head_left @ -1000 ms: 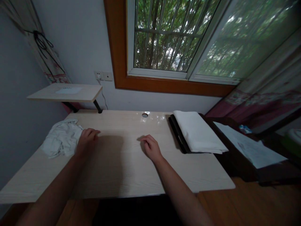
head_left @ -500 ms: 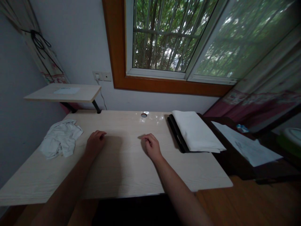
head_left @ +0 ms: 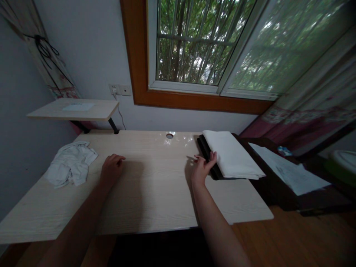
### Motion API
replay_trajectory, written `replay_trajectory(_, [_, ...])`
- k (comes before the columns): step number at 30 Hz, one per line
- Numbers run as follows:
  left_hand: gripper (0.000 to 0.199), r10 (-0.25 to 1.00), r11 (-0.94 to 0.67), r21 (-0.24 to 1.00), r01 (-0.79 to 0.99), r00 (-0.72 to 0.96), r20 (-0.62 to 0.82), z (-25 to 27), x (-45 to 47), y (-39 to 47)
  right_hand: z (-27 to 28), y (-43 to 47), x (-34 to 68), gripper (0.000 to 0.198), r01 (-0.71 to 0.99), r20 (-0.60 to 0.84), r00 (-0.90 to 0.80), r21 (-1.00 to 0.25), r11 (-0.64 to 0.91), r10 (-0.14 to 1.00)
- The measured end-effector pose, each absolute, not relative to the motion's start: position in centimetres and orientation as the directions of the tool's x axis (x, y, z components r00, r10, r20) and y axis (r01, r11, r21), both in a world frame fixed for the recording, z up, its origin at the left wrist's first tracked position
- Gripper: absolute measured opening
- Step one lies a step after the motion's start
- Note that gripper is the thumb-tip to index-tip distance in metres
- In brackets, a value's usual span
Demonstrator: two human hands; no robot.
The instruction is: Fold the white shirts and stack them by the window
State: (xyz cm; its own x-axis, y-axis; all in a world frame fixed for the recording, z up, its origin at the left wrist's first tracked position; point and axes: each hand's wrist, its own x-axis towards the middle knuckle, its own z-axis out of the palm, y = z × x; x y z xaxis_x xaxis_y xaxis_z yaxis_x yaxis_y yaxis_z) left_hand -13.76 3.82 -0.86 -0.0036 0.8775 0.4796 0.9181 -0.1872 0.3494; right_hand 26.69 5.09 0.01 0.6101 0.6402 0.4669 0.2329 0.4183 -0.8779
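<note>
My left hand (head_left: pixel 112 167) rests on the pale wooden desk (head_left: pixel 161 200), its fingers curled in with nothing seen in them. To its left lies a crumpled white cloth (head_left: pixel 71 163). My right hand (head_left: pixel 202 168) is at the left edge of a flat black stack (head_left: pixel 205 148), fingers apart and thumb spread. A folded white cloth (head_left: pixel 232 155) lies on top of that black stack. The right fingertips overlap the near corner of the folded cloth in view; whether they touch it I cannot tell.
A small raised shelf (head_left: pixel 75 109) with a paper label stands at the back left. A cable hole (head_left: pixel 169 136) sits near the desk's back edge. Right of the desk, a dark surface carries white paper sheets (head_left: pixel 289 168). A window (head_left: pixel 200 44) is behind.
My right hand has moved right, from the middle of the desk to the black stack, and its fingers have opened out. My left hand has stayed in place.
</note>
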Motion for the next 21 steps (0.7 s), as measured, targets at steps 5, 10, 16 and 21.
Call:
replay_trajectory(5, [0.023, 0.874, -0.227, 0.348, 0.910, 0.032, 0.486, -1.0, -13.9, 3.9, -0.1, 5.3, 26.6, 0.074, 0.129, 0.390, 0.620, -0.906, 0.402, 0.680])
replay_trajectory(10, [0.021, 0.885, -0.263, 0.363, 0.894, 0.074, 0.459, -1.3, -14.2, 4.2, 0.5, 5.4, 27.1, 0.082, 0.127, 0.408, 0.615, -0.896, 0.426, 0.675])
replay_trajectory(16, [0.022, 0.882, -0.298, 0.367, 0.881, 0.107, 0.459, -1.3, -14.1, 4.2, 3.3, 6.9, 29.3, 0.092, -0.047, 0.272, 0.629, -0.922, 0.384, 0.728])
replay_trajectory(21, [0.021, 0.878, -0.321, 0.372, 0.871, 0.126, 0.462, -1.5, -14.1, 4.2, 5.5, 8.2, 30.2, 0.095, -0.302, 0.035, 0.690, -0.894, 0.331, 0.723])
